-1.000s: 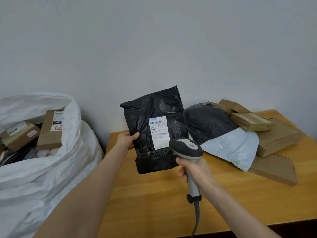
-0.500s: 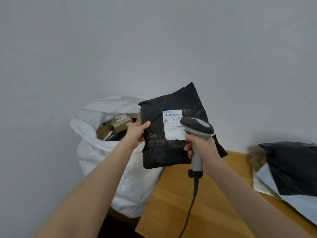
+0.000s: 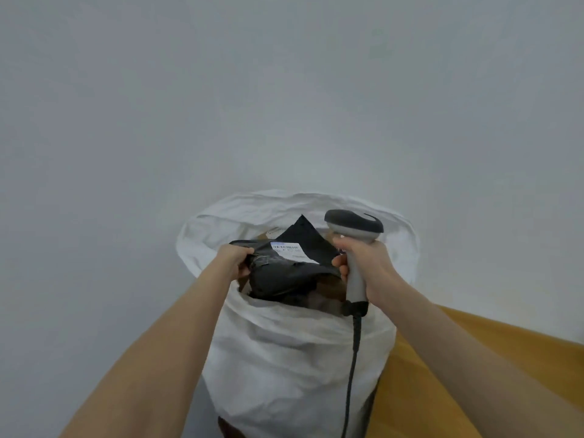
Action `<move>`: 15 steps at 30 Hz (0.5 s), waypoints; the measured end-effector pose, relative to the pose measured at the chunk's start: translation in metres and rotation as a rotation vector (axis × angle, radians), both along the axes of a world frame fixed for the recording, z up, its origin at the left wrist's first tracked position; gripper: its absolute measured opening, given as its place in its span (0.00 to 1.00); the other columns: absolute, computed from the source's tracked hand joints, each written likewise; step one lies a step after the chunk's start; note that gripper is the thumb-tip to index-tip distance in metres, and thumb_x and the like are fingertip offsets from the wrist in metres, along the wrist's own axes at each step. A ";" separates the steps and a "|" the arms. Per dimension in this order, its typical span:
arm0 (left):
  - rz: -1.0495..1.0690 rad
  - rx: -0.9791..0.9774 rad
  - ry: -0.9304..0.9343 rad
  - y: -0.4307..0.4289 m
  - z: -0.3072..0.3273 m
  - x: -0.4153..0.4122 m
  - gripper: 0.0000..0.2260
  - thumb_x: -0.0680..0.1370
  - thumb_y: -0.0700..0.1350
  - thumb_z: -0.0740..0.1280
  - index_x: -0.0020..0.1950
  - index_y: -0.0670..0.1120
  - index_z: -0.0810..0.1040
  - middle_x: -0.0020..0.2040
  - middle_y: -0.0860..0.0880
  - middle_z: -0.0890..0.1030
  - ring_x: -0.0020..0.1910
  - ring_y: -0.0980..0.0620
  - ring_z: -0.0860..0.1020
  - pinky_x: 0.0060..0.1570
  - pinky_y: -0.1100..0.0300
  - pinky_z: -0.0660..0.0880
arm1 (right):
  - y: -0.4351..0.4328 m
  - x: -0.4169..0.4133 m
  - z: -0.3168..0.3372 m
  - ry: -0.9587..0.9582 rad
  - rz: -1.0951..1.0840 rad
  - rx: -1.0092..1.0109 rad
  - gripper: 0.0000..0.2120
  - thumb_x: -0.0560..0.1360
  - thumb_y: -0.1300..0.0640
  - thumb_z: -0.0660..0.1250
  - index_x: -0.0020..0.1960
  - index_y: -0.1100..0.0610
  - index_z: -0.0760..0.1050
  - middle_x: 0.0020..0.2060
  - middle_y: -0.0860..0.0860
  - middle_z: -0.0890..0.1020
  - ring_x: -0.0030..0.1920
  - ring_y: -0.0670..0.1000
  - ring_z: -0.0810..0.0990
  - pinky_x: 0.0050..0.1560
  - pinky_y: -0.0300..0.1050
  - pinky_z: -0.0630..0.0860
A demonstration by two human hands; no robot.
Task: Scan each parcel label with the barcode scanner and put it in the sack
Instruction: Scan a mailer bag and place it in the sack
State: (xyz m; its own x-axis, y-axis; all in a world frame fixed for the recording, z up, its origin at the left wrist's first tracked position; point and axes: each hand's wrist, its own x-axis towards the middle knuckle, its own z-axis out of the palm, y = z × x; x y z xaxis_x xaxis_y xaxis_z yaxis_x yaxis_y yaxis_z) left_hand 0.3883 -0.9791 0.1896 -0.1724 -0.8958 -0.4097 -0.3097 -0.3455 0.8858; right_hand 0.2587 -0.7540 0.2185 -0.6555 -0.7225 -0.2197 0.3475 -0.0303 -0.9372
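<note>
A black plastic parcel (image 3: 284,273) with a white label (image 3: 292,251) lies tilted flat over the open mouth of the white sack (image 3: 294,352). My left hand (image 3: 235,262) grips the parcel's left edge. My right hand (image 3: 363,267) holds the grey barcode scanner (image 3: 355,227) by its handle, upright, at the parcel's right edge; its fingers also touch that edge. The scanner's black cable (image 3: 352,374) hangs down in front of the sack. Brown parcels show dimly inside the sack beneath the black one.
A wooden table (image 3: 474,358) edge runs along the lower right, beside the sack. A plain grey wall fills the background. The other parcels on the table are out of view.
The view has swung left onto the sack. The black parcel went from upright in front of the scanner to lying flat over the sack's mouth, lower down, both hands still on it.
</note>
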 end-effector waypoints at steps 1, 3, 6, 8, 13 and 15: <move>-0.014 0.021 -0.005 -0.018 -0.006 -0.006 0.06 0.79 0.37 0.65 0.43 0.40 0.71 0.37 0.44 0.74 0.34 0.49 0.73 0.26 0.61 0.74 | -0.020 0.000 -0.004 -0.007 -0.015 0.008 0.06 0.75 0.59 0.70 0.48 0.61 0.77 0.24 0.55 0.78 0.22 0.48 0.71 0.26 0.39 0.70; -0.023 0.004 0.001 -0.053 -0.017 -0.018 0.05 0.78 0.36 0.67 0.51 0.39 0.72 0.45 0.41 0.76 0.43 0.43 0.76 0.41 0.53 0.75 | -0.053 0.000 -0.011 -0.020 -0.040 0.024 0.06 0.75 0.60 0.70 0.49 0.61 0.77 0.24 0.55 0.78 0.21 0.48 0.71 0.27 0.40 0.70; -0.042 -0.169 0.021 -0.097 -0.029 -0.036 0.12 0.77 0.36 0.67 0.60 0.39 0.72 0.55 0.42 0.77 0.52 0.42 0.77 0.56 0.48 0.75 | -0.086 -0.004 -0.023 -0.043 -0.086 0.064 0.04 0.75 0.60 0.69 0.47 0.61 0.76 0.25 0.55 0.78 0.22 0.49 0.71 0.26 0.40 0.69; -0.077 -0.323 -0.059 -0.120 -0.037 -0.048 0.22 0.77 0.38 0.68 0.69 0.40 0.68 0.63 0.43 0.75 0.61 0.41 0.75 0.62 0.49 0.73 | -0.099 -0.009 -0.030 -0.049 -0.115 0.096 0.04 0.75 0.60 0.69 0.46 0.61 0.76 0.25 0.55 0.78 0.22 0.49 0.71 0.25 0.40 0.69; -0.651 -0.714 -0.674 -0.108 -0.046 -0.077 0.38 0.74 0.54 0.71 0.78 0.47 0.54 0.77 0.40 0.52 0.76 0.40 0.53 0.71 0.38 0.57 | -0.116 -0.025 -0.045 -0.039 -0.179 0.176 0.05 0.75 0.59 0.70 0.45 0.62 0.76 0.24 0.55 0.78 0.22 0.48 0.71 0.26 0.41 0.70; -1.014 -0.724 -0.741 -0.078 -0.046 -0.087 0.43 0.70 0.62 0.71 0.78 0.53 0.53 0.79 0.45 0.48 0.77 0.43 0.46 0.70 0.32 0.50 | -0.122 -0.026 -0.048 -0.046 -0.183 0.179 0.05 0.75 0.60 0.70 0.44 0.61 0.76 0.24 0.55 0.78 0.22 0.49 0.72 0.27 0.41 0.70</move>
State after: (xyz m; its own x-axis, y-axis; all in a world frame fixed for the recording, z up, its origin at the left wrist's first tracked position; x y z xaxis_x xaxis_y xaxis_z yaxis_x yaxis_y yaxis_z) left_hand 0.3012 -1.0572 0.1431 -0.7995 -0.5650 -0.2039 -0.6004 0.7418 0.2988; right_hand 0.2328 -0.8758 0.1710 -0.7585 -0.5393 -0.3659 0.3934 0.0687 -0.9168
